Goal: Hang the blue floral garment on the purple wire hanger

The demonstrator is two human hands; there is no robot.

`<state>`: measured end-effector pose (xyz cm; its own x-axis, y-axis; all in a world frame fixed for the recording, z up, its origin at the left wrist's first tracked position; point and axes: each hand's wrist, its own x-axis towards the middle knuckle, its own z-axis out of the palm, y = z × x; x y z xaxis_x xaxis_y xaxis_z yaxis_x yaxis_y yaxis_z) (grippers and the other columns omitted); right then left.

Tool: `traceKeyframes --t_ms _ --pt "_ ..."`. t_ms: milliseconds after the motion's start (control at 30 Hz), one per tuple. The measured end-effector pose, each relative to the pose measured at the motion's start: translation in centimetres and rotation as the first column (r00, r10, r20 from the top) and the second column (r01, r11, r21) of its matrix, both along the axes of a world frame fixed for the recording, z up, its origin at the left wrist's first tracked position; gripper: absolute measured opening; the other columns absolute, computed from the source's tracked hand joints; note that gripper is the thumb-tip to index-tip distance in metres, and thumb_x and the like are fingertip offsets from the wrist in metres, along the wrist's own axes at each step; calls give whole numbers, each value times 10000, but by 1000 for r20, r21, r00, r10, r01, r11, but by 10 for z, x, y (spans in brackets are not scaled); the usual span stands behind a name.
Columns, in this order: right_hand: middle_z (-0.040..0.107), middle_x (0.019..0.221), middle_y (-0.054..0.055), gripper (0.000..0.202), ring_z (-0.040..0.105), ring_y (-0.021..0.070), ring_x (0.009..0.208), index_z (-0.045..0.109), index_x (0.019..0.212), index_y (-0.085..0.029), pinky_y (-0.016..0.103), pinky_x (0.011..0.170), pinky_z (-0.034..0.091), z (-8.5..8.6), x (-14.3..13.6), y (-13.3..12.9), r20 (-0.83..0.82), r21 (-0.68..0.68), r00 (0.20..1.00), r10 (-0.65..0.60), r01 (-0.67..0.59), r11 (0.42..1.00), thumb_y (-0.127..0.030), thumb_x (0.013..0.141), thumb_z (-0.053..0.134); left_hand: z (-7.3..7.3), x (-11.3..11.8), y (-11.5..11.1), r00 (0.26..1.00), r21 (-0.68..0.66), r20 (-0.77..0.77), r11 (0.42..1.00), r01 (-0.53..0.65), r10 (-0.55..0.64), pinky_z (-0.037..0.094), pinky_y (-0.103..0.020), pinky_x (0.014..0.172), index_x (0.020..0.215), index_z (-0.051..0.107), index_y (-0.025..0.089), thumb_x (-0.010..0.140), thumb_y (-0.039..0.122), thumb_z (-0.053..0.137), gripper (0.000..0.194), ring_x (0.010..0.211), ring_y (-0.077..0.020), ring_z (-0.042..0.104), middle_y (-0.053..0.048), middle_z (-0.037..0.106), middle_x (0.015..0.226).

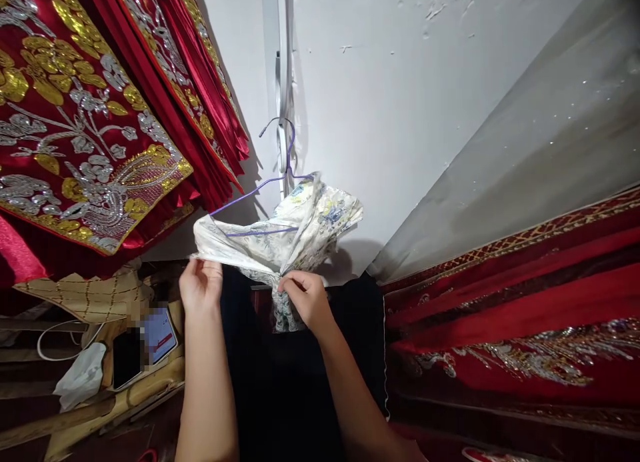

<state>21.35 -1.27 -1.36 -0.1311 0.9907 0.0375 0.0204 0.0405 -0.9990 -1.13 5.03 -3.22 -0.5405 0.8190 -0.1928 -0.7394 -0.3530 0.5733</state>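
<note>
As hanger [240, 197] bears top [320, 222]: hands can likely tension it
Left hand [201, 289]: grip pinching top at 8 o'clock
Right hand [310, 299]: pinching it at 6

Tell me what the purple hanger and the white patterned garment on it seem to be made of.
Purple hanger: probably metal wire with a smooth plastic coating, since it is thin and evenly coloured along the bars; solid plastic can't be ruled out.

White patterned garment: seemingly thin, soft, matte cloth, as it bunches into fine creases; the fibre can't be told.
</note>
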Motion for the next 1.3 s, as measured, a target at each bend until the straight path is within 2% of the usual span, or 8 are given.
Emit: traceKeyframes --t_ms 100,233,367,500,633,867,1133,1300 --pt "368 497 -47 227 306 90 486 643 651 -159 264 485 197 -5 4 2 -12 -19 999 -30 30 999 -309 802 566 -21 25 -2 997 -168 -48 985 49 -58 584 -312 943 946 604 140 980 122 412 196 875 -136 714 -76 718 846" --pt "344 475 -51 201 294 94 477 626 608 -169 271 490 203 -16 12 9 -67 -56 995 -77 73 996 -281 760 558 -41 38 -8 965 -232 -125 952 199 -232 610 -395 898 846 628 115 889 141 606 54 670 -123 673 -30 668 704" --pt "363 480 -45 198 308 96 488 614 587 -171 273 500 210 -22 13 10 -95 -53 988 -119 115 992 -259 748 539 -52 29 -16 796 -353 -428 890 288 -428 614 -433 828 825 658 132 786 295 732 183 727 -170 684 -25 674 726" --pt "385 472 -40 197 326 98 486 611 574 -169 273 499 210 -22 9 4 -49 -45 996 -79 77 996 -254 737 540 -54 23 -22 680 -417 -541 860 295 -496 580 -374 789 866 730 117 622 192 824 272 822 -228 694 -74 730 823" --pt "373 482 -44 202 319 96 488 592 583 -175 268 496 209 -27 10 3 2 -77 1000 14 -14 997 -254 758 530 -42 28 -28 697 -292 -607 923 251 -382 520 -272 760 928 730 149 741 335 783 269 821 -180 658 -43 717 849" --pt "386 430 -43 244 366 99 456 581 556 -180 253 497 278 -55 35 18 263 -312 941 212 -124 942 -253 781 520 4 46 -38 827 19 -511 959 283 -235 472 -217 743 867 665 178 842 439 741 273 694 -106 533 10 579 781" --pt "536 454 -10 197 468 112 442 676 610 -155 240 506 358 -61 53 8 312 -455 868 386 -220 863 -200 741 536 20 80 -50 571 -50 -752 891 451 -330 421 -241 780 910 647 180 932 406 645 226 830 -149 516 -30 583 891" --pt "601 624 -6 126 555 136 600 635 765 -175 248 615 427 -51 48 7 147 -179 958 246 -219 959 -273 828 588 34 91 -60 382 -136 -817 788 601 -433 400 -253 745 883 618 183 945 417 619 242 790 -155 498 -21 566 844"
